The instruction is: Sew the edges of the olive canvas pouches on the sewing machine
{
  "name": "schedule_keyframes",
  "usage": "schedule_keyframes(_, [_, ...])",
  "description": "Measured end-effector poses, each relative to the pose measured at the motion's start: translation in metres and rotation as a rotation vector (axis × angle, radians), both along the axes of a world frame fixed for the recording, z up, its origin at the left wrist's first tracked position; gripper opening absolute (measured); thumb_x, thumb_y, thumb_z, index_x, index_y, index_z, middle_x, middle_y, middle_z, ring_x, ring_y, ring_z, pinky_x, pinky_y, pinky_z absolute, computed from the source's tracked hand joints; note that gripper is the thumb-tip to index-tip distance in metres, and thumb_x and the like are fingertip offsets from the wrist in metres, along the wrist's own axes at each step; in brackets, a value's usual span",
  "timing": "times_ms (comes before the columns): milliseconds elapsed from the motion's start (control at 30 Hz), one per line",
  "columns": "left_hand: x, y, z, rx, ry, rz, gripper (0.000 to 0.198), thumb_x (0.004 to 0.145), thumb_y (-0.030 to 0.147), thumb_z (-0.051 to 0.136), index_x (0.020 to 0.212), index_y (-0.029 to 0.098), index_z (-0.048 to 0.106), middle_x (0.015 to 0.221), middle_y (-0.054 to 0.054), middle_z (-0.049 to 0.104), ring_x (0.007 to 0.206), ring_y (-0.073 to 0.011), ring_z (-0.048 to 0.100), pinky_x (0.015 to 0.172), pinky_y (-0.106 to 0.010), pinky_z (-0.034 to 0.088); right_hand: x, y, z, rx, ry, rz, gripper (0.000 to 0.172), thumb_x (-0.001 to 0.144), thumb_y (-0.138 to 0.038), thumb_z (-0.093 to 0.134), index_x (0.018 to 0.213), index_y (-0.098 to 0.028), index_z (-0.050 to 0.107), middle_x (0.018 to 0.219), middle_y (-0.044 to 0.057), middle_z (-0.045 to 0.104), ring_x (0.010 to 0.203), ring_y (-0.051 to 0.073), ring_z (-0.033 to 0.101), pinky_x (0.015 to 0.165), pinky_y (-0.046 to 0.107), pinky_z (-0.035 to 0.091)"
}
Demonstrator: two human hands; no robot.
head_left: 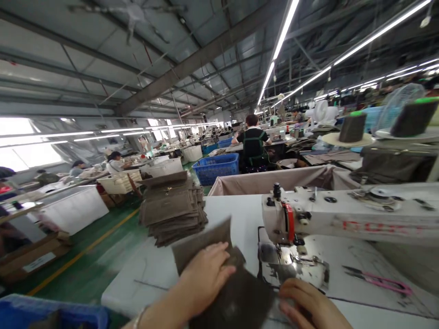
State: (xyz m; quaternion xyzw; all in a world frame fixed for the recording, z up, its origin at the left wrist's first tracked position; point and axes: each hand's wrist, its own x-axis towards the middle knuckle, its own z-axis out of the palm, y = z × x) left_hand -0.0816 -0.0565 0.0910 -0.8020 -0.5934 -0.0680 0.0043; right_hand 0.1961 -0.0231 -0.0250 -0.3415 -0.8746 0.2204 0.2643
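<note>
A dark brown-grey fabric piece (236,297) lies on the white sewing table, its far flap standing up. My left hand (207,274) is closed on this fabric, thumb and fingers pointing right. At the fabric's right edge, just in front of the needle area, is my right hand (308,304) with its fingers curled; whatever is between the fingertips is hidden. The white sewing machine (318,214) stands to the right, its metal needle plate (291,265) just beyond my right hand. Behind my left hand rises a pile of similar fabric pieces (171,210).
Pink-handled thread snips (384,279) lie on the machine bed at right. A blue bin (55,310) is at lower left. Beyond the table are a cloth-lined bin (274,181), a blue basket (217,169) and a seated person (253,141). Thread cones (353,128) stand at right.
</note>
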Motion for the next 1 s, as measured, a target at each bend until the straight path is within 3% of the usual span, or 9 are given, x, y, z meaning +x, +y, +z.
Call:
schedule_keyframes(100, [0.021,-0.001,-0.064,-0.134,-0.007,0.117,0.059,0.083,0.035,0.066,0.135,0.012,0.051,0.145,-0.017,0.044,0.133,-0.0333,0.042,0.11,-0.047,0.035,-0.012,-0.007,-0.003,-0.005,-0.063,-0.102,0.024,0.096,-0.034,0.047,0.104,-0.024,0.068,0.105,0.008,0.063,0.096,0.023,0.063,0.087,0.037,0.051])
schedule_keyframes(200, [0.026,0.004,-0.085,-0.067,-0.061,0.18,0.055,0.082,0.039,0.066,0.131,0.015,0.056,0.14,-0.015,0.049,0.131,-0.0335,0.042,0.11,-0.048,0.033,-0.021,-0.013,-0.009,0.037,-0.102,-0.17,0.027,0.087,-0.027,0.059,0.112,-0.023,0.065,0.114,0.011,0.06,0.101,0.028,0.059,0.089,0.045,0.047])
schedule_keyframes(300, [0.03,0.001,-0.08,-0.015,-0.119,0.21,0.058,0.075,0.043,0.071,0.126,0.017,0.06,0.124,-0.013,0.057,0.119,-0.0334,0.049,0.102,-0.046,0.039,-0.027,-0.019,-0.011,-0.015,-0.065,-0.227,0.024,0.078,-0.016,0.063,0.102,-0.022,0.065,0.111,0.009,0.06,0.099,0.027,0.058,0.087,0.043,0.046])
schedule_keyframes(400, [0.038,-0.007,-0.073,-0.039,-0.239,0.21,0.037,0.073,0.03,0.068,0.107,0.016,0.069,0.105,-0.011,0.06,0.104,-0.0294,0.054,0.095,-0.041,0.041,-0.031,-0.024,-0.01,-0.074,-0.031,-0.253,0.02,0.071,-0.008,0.065,0.086,-0.021,0.062,0.099,0.006,0.061,0.094,0.025,0.058,0.082,0.038,0.046])
schedule_keyframes(567, [0.046,-0.021,-0.057,-0.191,-0.546,0.18,0.013,0.07,0.012,0.055,0.078,0.017,0.064,0.08,-0.002,0.062,0.079,-0.0191,0.059,0.071,-0.027,0.043,-0.025,-0.035,0.0,-0.101,0.06,-0.151,0.002,0.082,-0.022,0.063,0.084,-0.021,0.064,0.115,0.007,0.061,0.109,0.024,0.054,0.093,0.037,0.043])
schedule_keyframes(667, [0.051,-0.036,-0.039,-0.415,-0.993,0.124,0.017,0.072,0.017,0.062,0.089,0.015,0.063,0.082,-0.003,0.067,0.081,-0.0203,0.062,0.072,-0.028,0.045,-0.012,-0.044,0.018,-0.192,0.201,-0.035,0.016,0.089,-0.031,0.056,0.083,-0.021,0.065,0.122,0.009,0.06,0.116,0.024,0.052,0.099,0.038,0.041])
schedule_keyframes(767, [0.06,-0.053,-0.023,-0.511,-1.301,0.104,0.032,0.074,0.031,0.073,0.099,0.013,0.066,0.093,-0.008,0.07,0.09,-0.0235,0.063,0.08,-0.03,0.046,0.002,-0.055,0.045,-0.326,0.284,-0.006,0.021,0.09,-0.036,0.056,0.078,-0.021,0.065,0.111,0.006,0.066,0.108,0.022,0.056,0.094,0.035,0.043])
schedule_keyframes(867, [0.069,-0.063,-0.015,-0.478,-1.407,0.151,0.03,0.076,0.037,0.074,0.094,0.013,0.07,0.088,-0.008,0.069,0.084,-0.0227,0.062,0.075,-0.03,0.047,0.011,-0.063,0.07,-0.451,0.298,-0.033,0.021,0.09,-0.037,0.055,0.081,-0.022,0.066,0.089,0.002,0.068,0.089,0.019,0.062,0.081,0.029,0.047])
schedule_keyframes(1000, [0.078,-0.068,-0.013,-0.382,-1.482,0.122,0.022,0.074,0.032,0.075,0.084,0.013,0.072,0.084,-0.006,0.064,0.078,-0.0193,0.058,0.07,-0.027,0.045,0.018,-0.068,0.089,-0.486,0.306,-0.073,0.019,0.087,-0.034,0.058,0.074,-0.022,0.064,0.087,0.0,0.068,0.085,0.017,0.062,0.077,0.025,0.047])
